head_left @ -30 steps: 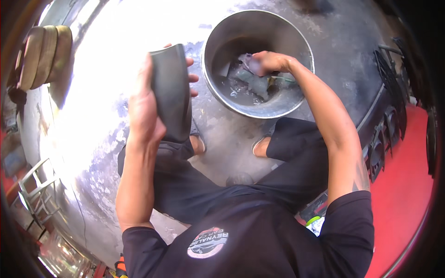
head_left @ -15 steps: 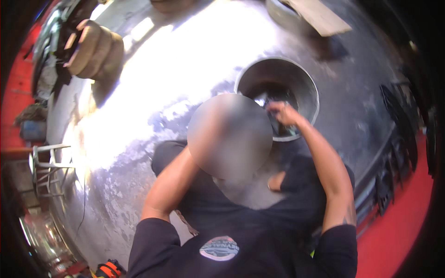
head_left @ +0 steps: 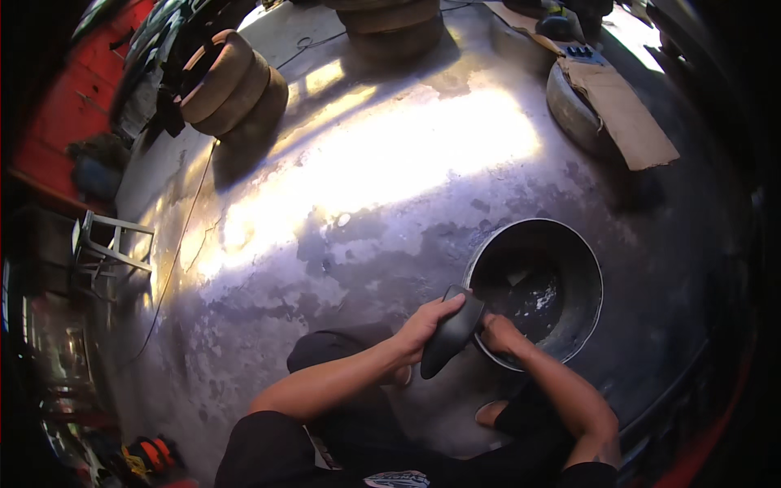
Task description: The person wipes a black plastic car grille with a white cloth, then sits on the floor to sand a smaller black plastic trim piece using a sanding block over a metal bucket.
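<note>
Stained concrete floor (head_left: pixel 382 268) surrounds the round metal tub (head_left: pixel 579 321), brightly sunlit beyond it. Your left hand (head_left: pixel 419 325), just left of the tub, closes around one edge of a curved dark panel (head_left: pixel 450 340), thumb over its face. Your right hand (head_left: pixel 503 335) curls at the tub's near-left rim, beside the panel; its fingertips are hidden, so I cannot tell whether it grips anything. You seem to be working on the panel beside the tub; the next move probably calls for a steady left grip. The panel's long axis slants, its broader end toward the tub's rim, its tapered end back toward you. What looks like dark liquid (head_left: pixel 538 305) glints inside the tub; brown cardboard (head_left: pixel 626 126) lies beyond it, a stool (head_left: pixel 122 254) well to its left.
</note>
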`<action>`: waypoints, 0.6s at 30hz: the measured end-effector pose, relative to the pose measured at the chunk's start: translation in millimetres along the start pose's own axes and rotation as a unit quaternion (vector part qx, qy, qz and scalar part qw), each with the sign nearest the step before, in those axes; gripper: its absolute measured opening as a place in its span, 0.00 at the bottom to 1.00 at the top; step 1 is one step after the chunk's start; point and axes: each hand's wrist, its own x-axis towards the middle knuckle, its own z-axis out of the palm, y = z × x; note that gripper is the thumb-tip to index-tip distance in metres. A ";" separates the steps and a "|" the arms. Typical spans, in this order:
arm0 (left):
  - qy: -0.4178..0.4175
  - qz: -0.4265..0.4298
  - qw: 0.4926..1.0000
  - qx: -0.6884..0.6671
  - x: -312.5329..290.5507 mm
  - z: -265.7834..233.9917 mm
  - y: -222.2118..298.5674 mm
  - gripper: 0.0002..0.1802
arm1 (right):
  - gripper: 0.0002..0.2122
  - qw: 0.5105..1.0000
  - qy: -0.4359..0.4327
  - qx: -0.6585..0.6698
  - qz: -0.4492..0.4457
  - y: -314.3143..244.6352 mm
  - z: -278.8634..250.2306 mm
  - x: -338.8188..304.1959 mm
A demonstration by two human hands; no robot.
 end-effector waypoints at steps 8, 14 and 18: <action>-0.109 0.053 0.992 0.012 5.0 -10.4 -7.2 0.25 | 0.18 0.995 -0.022 -0.016 -0.092 48.7 20.4 38.2; -0.149 0.073 0.986 -0.022 5.6 -13.6 -27.7 0.24 | 0.17 0.994 -0.036 -0.040 -0.093 61.2 7.9 23.8; -0.137 0.046 0.988 -0.048 -28.5 -2.5 -47.2 0.23 | 0.18 0.992 -0.046 -0.075 -0.090 64.4 21.0 3.4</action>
